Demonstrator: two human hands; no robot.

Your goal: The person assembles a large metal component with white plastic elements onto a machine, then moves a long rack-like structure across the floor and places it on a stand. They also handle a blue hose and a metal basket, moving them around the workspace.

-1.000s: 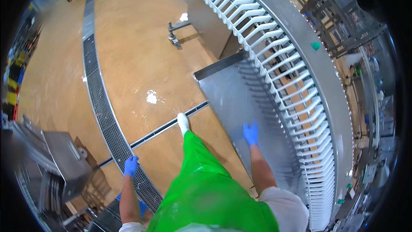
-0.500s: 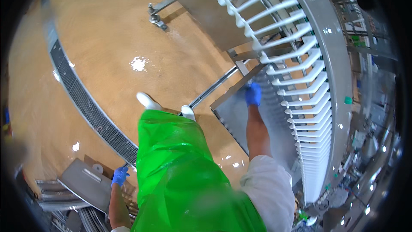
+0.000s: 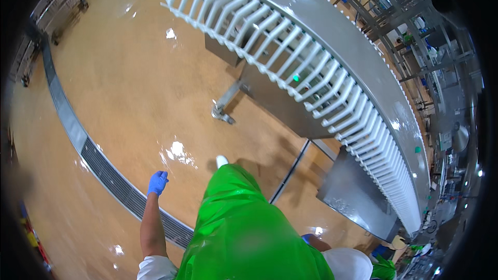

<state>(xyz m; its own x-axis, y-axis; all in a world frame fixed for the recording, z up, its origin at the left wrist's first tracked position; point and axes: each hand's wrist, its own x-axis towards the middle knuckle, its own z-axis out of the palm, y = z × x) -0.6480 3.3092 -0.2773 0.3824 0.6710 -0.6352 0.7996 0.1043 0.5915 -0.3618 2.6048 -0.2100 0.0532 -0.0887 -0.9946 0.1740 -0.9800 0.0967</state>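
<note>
My left hand (image 3: 157, 182), in a blue glove, hangs out over the wet floor to the left of my green apron (image 3: 249, 223). Its fingers are curled in and nothing shows in them. Most of my right hand (image 3: 307, 239) is hidden behind the apron's right edge; only a bit of blue glove shows, fingers unseen. On the right, apart from both hands, runs a curved conveyor with white slats (image 3: 295, 46). Under its near stretch is a sloped sheet-metal panel (image 3: 353, 192).
A steel conveyor leg with a foot (image 3: 222, 113) juts onto the tan floor (image 3: 135, 98). A drain grate (image 3: 114, 176) curves along the left. Wheeled metal racks (image 3: 59, 5) stand at far left. Steel framework (image 3: 399, 31) lies beyond the conveyor. One white boot (image 3: 221, 161) shows ahead.
The view has moved forward along the conveyor. My right hand has gone from over the metal panel to down beside the apron. My left hand has swung forward, away from a grey metal piece.
</note>
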